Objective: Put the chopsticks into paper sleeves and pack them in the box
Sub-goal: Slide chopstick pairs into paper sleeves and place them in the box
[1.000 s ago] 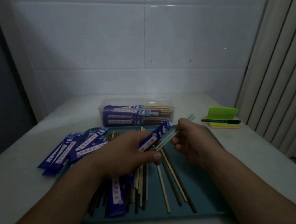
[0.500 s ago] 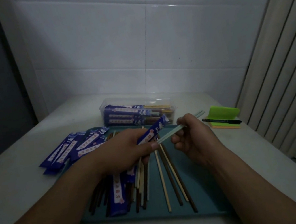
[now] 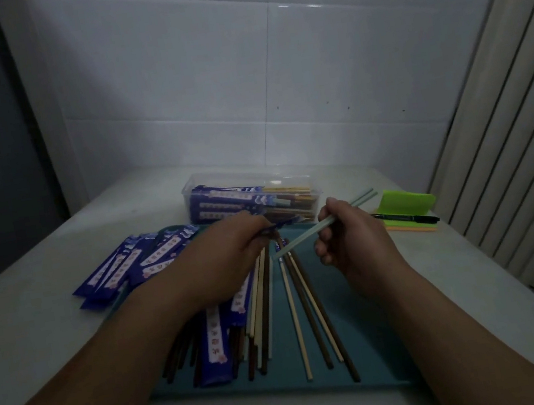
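Observation:
My right hand (image 3: 350,235) grips a pair of pale green chopsticks (image 3: 302,238), tips pointing left and down. My left hand (image 3: 222,261) pinches a blue paper sleeve (image 3: 282,224) that shows edge-on past my fingers, just left of the chopstick tips. The tips are outside the sleeve. Loose chopsticks (image 3: 296,315) in light and dark wood lie fanned on a teal tray (image 3: 366,343), with a filled sleeve (image 3: 214,342) among them. A clear plastic box (image 3: 251,197) behind the tray holds several sleeved pairs.
Several flat blue sleeves (image 3: 129,264) are piled at the tray's left. A green sticky-note pad (image 3: 408,209) with a black pen (image 3: 406,218) lies to the right. A tiled wall stands behind the table and a ribbed radiator to the right.
The green chopsticks have come out of the sleeve and moved right with my right hand. My left hand has turned the sleeve edge-on.

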The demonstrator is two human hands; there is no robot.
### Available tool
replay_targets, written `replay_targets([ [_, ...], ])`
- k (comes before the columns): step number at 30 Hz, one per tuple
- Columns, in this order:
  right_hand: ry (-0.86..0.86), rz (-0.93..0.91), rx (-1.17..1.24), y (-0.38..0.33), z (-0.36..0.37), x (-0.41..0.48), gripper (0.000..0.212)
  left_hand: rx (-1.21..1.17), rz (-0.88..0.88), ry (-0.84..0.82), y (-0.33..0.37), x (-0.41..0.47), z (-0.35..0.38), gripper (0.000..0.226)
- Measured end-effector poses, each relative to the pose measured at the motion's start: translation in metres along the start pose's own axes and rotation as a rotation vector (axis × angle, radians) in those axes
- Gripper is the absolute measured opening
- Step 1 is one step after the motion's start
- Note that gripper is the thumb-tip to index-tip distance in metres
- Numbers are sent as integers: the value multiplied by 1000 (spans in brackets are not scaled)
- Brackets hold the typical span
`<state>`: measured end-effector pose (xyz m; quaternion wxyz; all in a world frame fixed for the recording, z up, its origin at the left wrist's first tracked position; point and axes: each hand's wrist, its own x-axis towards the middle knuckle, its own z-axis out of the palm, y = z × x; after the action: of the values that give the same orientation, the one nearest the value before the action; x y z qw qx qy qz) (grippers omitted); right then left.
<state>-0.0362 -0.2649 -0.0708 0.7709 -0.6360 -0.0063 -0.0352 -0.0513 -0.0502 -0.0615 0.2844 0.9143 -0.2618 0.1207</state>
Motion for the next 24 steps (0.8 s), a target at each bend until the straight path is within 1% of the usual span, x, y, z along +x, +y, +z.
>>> replay_targets([
  [2, -9, -17, -23, 0, 2, -1, 30, 62, -8, 38, -1, 1, -1, 16],
  [5, -13, -26, -46, 2, 2, -1, 31, 60, -59, 67, -1, -1, 1, 8],
  [7, -12, -22, -50, 4, 1, 0, 30, 86, -70, 60, 0, -2, 2, 16],
  [9, -12, -21, -51, 5, 1, 1, 28, 96, -80, 10, 0, -4, 1, 24],
  [12, -28, -25, -60, 5, 2, 1, 28, 83, -67, -113, 3, -5, 0, 20],
  [14, -49, -33, -69, 6, 2, 1, 29, 68, -42, -146, 6, -5, 1, 19],
  [17, -48, -47, -83, 5, 3, 0, 28, 54, -9, -90, 5, -3, 1, 13],
  [20, 0, -76, -71, 2, 3, -1, 29, 76, -31, -62, 3, -2, 1, 7],
  [21, 17, -88, -64, 1, 2, -1, 29, 95, -39, -57, 2, -3, 1, 8],
  [24, 67, -109, -37, -1, 0, 0, 30, 140, -34, -39, 0, -4, 1, 22],
])
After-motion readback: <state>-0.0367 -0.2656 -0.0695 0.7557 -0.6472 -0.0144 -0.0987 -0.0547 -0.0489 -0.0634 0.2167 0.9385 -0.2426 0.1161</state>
